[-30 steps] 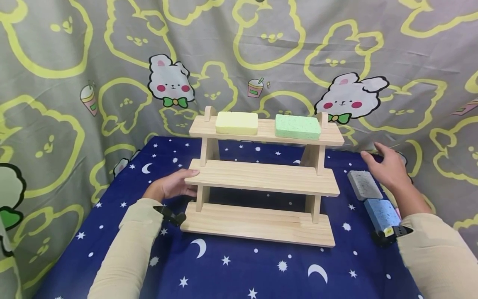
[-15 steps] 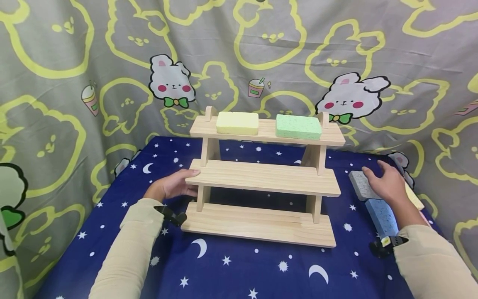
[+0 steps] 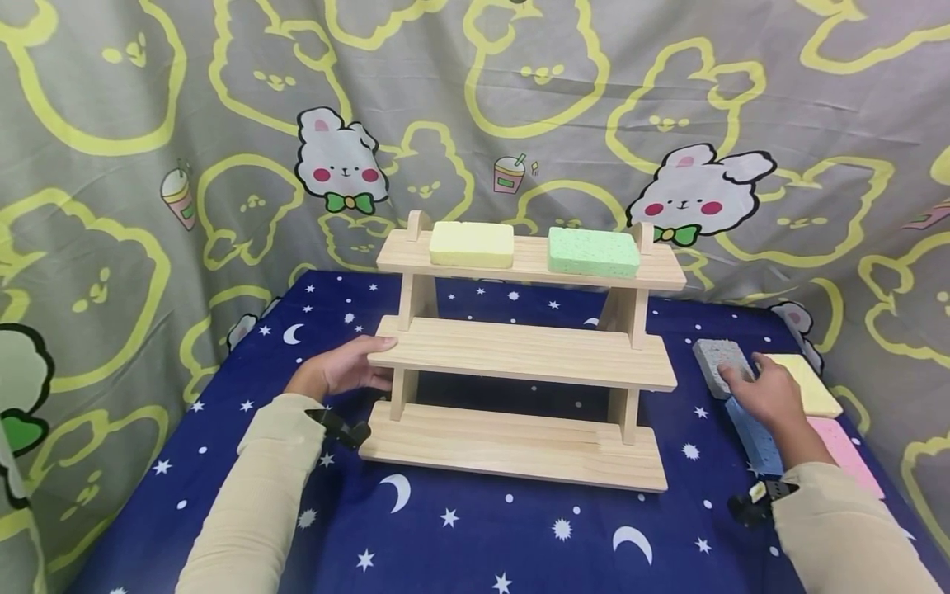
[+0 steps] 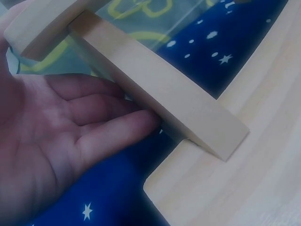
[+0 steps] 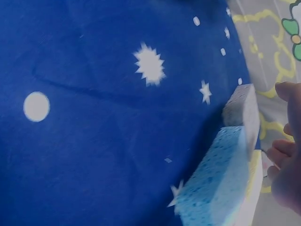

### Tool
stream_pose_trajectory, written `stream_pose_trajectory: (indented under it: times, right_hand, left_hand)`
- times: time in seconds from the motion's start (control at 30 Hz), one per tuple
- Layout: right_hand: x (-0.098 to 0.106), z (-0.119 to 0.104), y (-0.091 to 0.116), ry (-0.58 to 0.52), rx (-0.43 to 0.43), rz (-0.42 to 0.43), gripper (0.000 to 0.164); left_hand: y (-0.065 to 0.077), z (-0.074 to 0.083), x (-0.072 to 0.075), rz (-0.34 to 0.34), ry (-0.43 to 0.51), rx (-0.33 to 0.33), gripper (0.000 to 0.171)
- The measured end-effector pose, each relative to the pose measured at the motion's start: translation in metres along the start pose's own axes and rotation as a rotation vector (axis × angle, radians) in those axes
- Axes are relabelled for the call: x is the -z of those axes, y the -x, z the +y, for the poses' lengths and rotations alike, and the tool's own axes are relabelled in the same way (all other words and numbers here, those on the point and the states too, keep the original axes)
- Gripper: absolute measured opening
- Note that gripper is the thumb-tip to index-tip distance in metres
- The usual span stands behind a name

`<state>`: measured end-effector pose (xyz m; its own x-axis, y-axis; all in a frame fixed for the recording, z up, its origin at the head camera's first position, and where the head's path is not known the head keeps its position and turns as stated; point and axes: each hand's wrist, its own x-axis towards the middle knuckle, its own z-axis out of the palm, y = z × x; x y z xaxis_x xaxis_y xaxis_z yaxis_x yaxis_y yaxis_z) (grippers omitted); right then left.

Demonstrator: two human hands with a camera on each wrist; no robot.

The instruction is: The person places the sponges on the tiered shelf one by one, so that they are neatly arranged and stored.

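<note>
Right hand [image 3: 772,400] is lower; its released fingers [image 3: 762,363] hover between the grey sponge [image 3: 714,352], left, and surface-level yellow sponge [image 3: 814,389], right. Left hand [image 3: 349,365] grips the middle shelf [image 3: 519,348].

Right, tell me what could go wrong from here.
First, the left hand grips the middle tier of the three-tier wooden stand; a tug there could jolt the pale yellow sponge and mint green sponge, which lie near the front edge of the top tier. Second, the right hand is close to the gray sponge and blue sponge, which appear to touch, so lifting one might shift the other.
</note>
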<state>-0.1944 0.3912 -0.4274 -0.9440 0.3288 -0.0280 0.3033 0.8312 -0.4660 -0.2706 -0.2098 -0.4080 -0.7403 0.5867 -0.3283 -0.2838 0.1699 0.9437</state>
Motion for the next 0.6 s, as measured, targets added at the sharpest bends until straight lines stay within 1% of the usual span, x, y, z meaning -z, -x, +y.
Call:
stream_pose_trajectory:
  times: [0.17,0.4,0.5,0.6]
  right_hand:
    - [-0.009,0.009,0.002,0.027,-0.013,0.007,0.081]
    - [-0.02,0.019,0.005,0.068,-0.071,-0.001,0.08]
    - [-0.026,0.023,0.005,0.089,-0.08,0.014,0.078]
    - [-0.032,0.024,0.004,0.101,-0.091,0.025,0.081]
  left_hand:
    - [-0.001,-0.001,0.002,-0.005,-0.004,-0.001,0.066]
    - [0.0,-0.001,0.001,-0.017,0.002,0.003,0.068]
    - [0.0,0.0,0.001,-0.02,0.002,0.001,0.07]
    - [0.0,-0.001,0.002,-0.015,-0.001,-0.002,0.07]
